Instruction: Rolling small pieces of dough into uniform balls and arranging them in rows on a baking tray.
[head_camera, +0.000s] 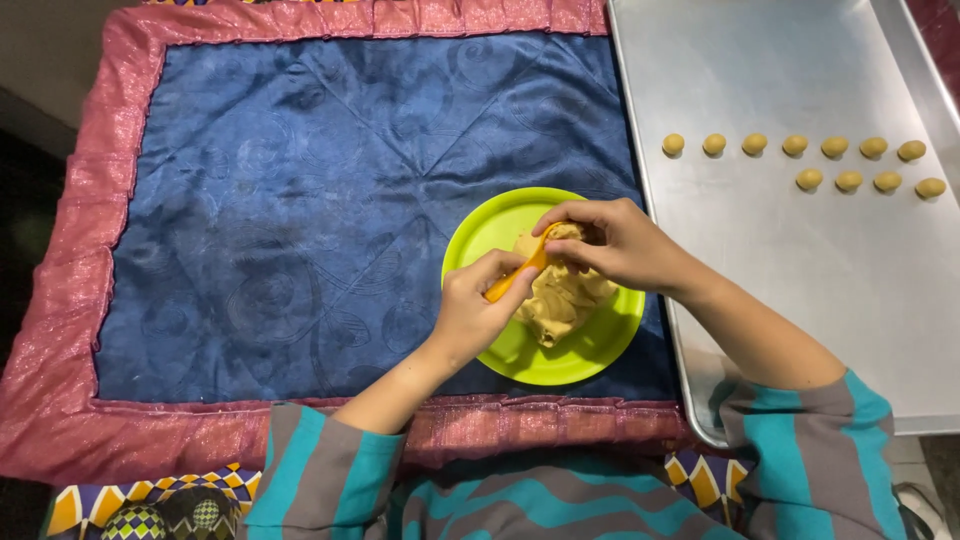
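A lime green plate (590, 350) sits on a blue cloth and holds a lump of tan dough (560, 300). My left hand (475, 310) grips an orange spoon (515, 275) whose bowl end reaches into the top of the dough. My right hand (615, 240) hovers over the far side of the plate, fingertips pinching at the dough on the spoon's tip. Both sleeves are striped teal and grey.
A blue quilted cloth (300, 220) with a pink shiny border (90, 250) covers the surface. To the right lies a metal baking tray (800, 280) with several small dough balls (810, 148) in two rows near its far side.
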